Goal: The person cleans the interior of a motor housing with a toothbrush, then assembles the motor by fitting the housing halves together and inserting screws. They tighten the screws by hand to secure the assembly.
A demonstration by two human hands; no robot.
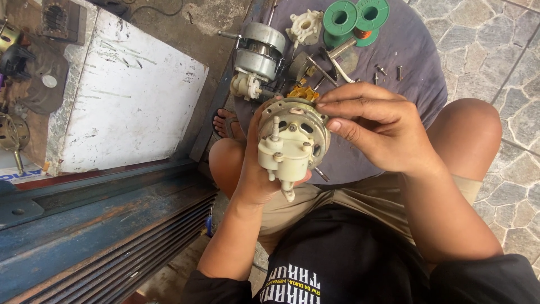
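The person sat with knees apart over a dark purple-grey cloth (416, 56) spread on the stone-paved floor (506, 34), and held a round grey metal fan motor with a cream plastic gearbox (292, 141) up in front of the lap, just nearer than the cloth. The left hand (256, 169) was wrapped around the motor from beneath and behind, fingers closed on its body, apparently to keep the gearbox face turned up toward the eyes. The right hand (377, 126) was partly curled at the motor's upper right rim, its fingertips (332, 125) pressed to the edge and to the yellowish winding part showing there, seemingly steadying or working at that spot; whether it pinched anything small could not be told. Beyond the motor, on the cloth, lay a second grey motor with a shaft (256, 56), a cream plastic hub (305, 25), two green wire spools (355, 17) and scattered screws and small metal parts (382, 70). To the motor's left stood a white scratched board (135, 95) and a rusty blue metal frame (95, 225), which closed off that side. A sandalled foot (226, 124) showed just beside the motor's left.
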